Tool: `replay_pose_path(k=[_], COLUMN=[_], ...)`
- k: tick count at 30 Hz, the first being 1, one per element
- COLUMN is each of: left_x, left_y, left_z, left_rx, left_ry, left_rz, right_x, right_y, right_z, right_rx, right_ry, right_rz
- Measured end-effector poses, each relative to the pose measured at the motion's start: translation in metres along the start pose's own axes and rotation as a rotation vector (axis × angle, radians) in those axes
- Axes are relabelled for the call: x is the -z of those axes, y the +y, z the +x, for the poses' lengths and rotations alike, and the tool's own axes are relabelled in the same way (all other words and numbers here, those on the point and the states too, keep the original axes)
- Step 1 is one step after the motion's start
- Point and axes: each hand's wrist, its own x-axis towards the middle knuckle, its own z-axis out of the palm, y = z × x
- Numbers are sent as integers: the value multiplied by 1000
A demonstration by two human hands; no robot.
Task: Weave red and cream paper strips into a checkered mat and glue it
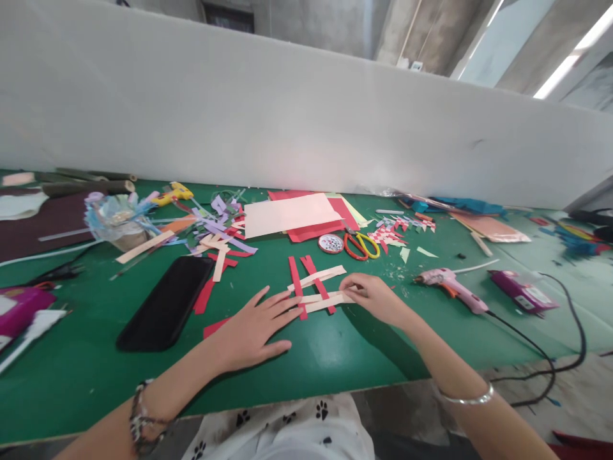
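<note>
Red paper strips [316, 281] and pale pink paper strips [330, 275] cross each other in a lattice on the green table. My left hand [251, 329] lies flat with its fingers spread, the fingertips on the left ends of the lower pale strips and a red strip. My right hand [376, 297] pinches the right end of a lower pale pink strip [328, 304] between thumb and forefinger. Behind the lattice are a round dish of small beads [331, 243] and scissors with red and yellow handles [361, 246].
A black phone [165, 303] lies left of my left hand, near loose red and pale strips. Pink [453, 287] and yellow [173, 193] glue guns lie right and back left. Paper sheets [292, 215] and purple scraps [223, 223] lie behind. A white partition [306, 115] stands at the back.
</note>
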Motion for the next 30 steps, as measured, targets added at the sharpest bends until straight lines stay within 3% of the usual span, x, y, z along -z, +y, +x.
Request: replay_pose_path(k=[4, 8, 18, 26, 30], left_x=[0, -4, -7, -16, -15], left_y=[-2, 2, 18, 25, 28], left_z=[-3, -1, -2, -3, -3], left_rx=[-28, -25, -13, 1, 22], left_ry=[-18, -3, 11, 71, 36], left_rz=[6, 14, 13, 28, 21], right_x=[5, 3, -10, -19, -18], right_y=[2, 11, 17, 15, 13], right_z=[10, 14, -4, -13, -12], right_rx=[-4, -20, -153, -160, -199], right_ry=[12, 154, 356, 410, 397], right_rz=[4, 22, 221, 40, 111])
